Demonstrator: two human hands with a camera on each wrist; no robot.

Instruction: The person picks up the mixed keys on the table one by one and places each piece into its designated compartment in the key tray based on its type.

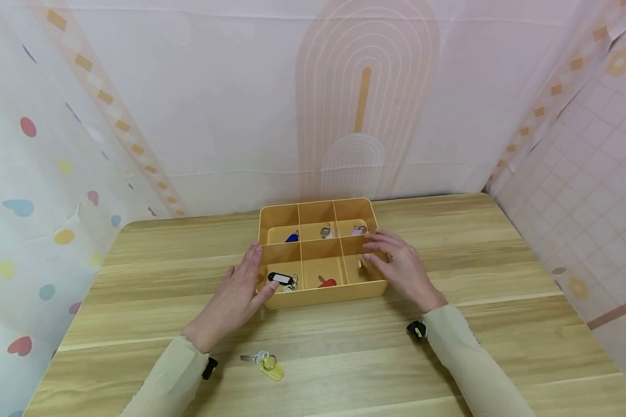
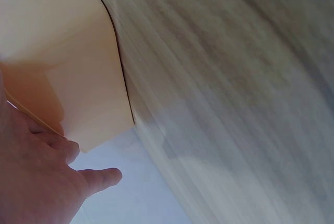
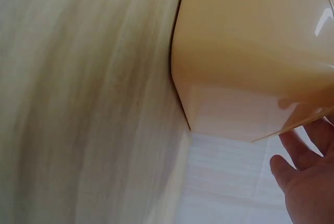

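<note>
A yellow six-compartment organizer box (image 1: 318, 298) sits on the wooden table. My left hand (image 1: 235, 298) lies along its left wall, fingers nearly straight at the rim and thumb over the front left corner. Below that thumb is a key with a black tag (image 1: 280, 278). Over the right rim reaches my right hand (image 1: 403, 263), fingers slightly bent, fingertips above the right compartments and nothing visible between them. Near them lies a small brownish item (image 1: 360, 263), partly shadowed. The front middle compartment holds a key with a red tag (image 1: 327, 282). Both wrist views show fingers at the box's rim.
A key with a yellow tag (image 1: 272, 369) lies on the table before the box. In the back row are a blue tag (image 1: 293, 237), a key with a pale tag (image 1: 326, 231) and a key with a lilac tag (image 1: 358, 230). A patterned cloth (image 1: 229, 104) hangs behind.
</note>
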